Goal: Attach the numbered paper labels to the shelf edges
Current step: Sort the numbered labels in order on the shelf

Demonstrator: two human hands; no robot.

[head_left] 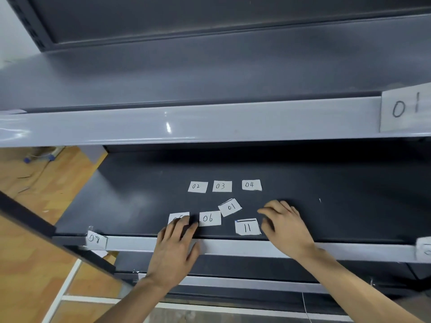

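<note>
Several white paper labels lie loose on the dark middle shelf (140,197): 02 (197,186), 03 (222,186) and 04 (251,185) in a back row, a tilted 01 (230,207), 06 (210,218) and 11 (247,227) nearer the front. My left hand (173,245) rests over the front edge with its fingertips on a partly covered label (176,216). My right hand (283,223) lies flat, fingers spread, just right of label 11, holding nothing. A label 01 (405,108) is fixed on the upper shelf's edge (186,123), and label 08 (96,239) on the middle shelf's edge (245,249).
Another label (424,250) sits at the far right of the middle shelf's edge, cut off by the frame. A lower shelf edge (233,282) runs below my wrists. Wooden floor (35,264) with cables lies to the left.
</note>
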